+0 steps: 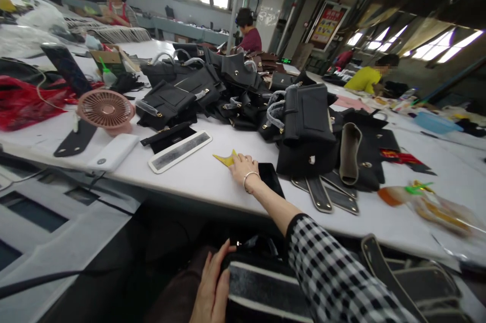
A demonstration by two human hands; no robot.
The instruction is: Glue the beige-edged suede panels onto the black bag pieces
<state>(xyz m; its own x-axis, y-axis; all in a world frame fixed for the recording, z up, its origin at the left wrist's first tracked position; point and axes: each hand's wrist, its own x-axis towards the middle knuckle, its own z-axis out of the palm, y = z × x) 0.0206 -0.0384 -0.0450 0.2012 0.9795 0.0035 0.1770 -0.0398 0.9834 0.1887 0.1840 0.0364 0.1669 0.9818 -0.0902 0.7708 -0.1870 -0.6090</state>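
On the white table, my right hand (243,167) has its fingers curled down on a small pointed yellow piece (225,159), its kind unclear; part of it is under the fingers. A dark flat phone-like slab (270,179) lies beside that wrist. Below the table edge, my left hand (213,282) lies with straight fingers along the side of a black bag (266,308) at my lap. A grey panel with pale edges (269,282) shows on this bag. Left of my right hand, a similar pale-edged strip (180,152) rests on the table.
Black handbags (307,115) are piled across the table, with loose straps (321,194) at their right. A pink fan (106,109) and white box (116,153) stand left. A packaged snack (440,211) lies right. Co-workers (250,37) sit farther back.
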